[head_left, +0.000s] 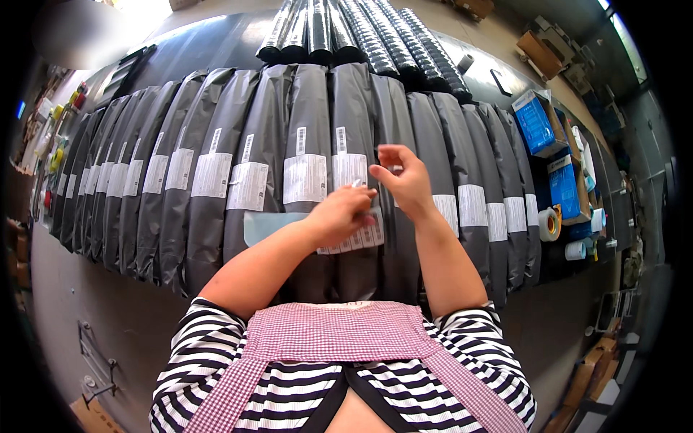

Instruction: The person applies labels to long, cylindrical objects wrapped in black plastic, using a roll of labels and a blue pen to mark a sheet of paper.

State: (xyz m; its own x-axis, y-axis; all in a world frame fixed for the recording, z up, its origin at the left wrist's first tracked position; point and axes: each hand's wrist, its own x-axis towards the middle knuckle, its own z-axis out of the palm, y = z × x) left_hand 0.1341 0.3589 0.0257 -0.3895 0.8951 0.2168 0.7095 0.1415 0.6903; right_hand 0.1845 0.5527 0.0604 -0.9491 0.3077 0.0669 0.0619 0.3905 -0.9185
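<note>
A row of long grey plastic mailing bags [271, 108] lies side by side before me, most with a white printed label [304, 180] and some with a narrow barcode sticker [301, 141]. My left hand [343, 214] is closed on a sheet of barcode stickers [361, 238]. A pale blue-green strip of backing [271, 227] sticks out to the left beneath my forearm. Just right of it, my right hand [406, 182] hovers over the bags, thumb and forefinger apart, with nothing visible between them. A tiny white piece shows by the left fingers; what it is I cannot tell.
Behind the bags lie several shiny black wrapped rolls [317, 32] on the dark table [216, 40]. Blue boxes [538, 123] stand at the right end, with a roll of tape [550, 224] and a small white roll [575, 250] nearer. Cardboard boxes [541, 54] stand farther off.
</note>
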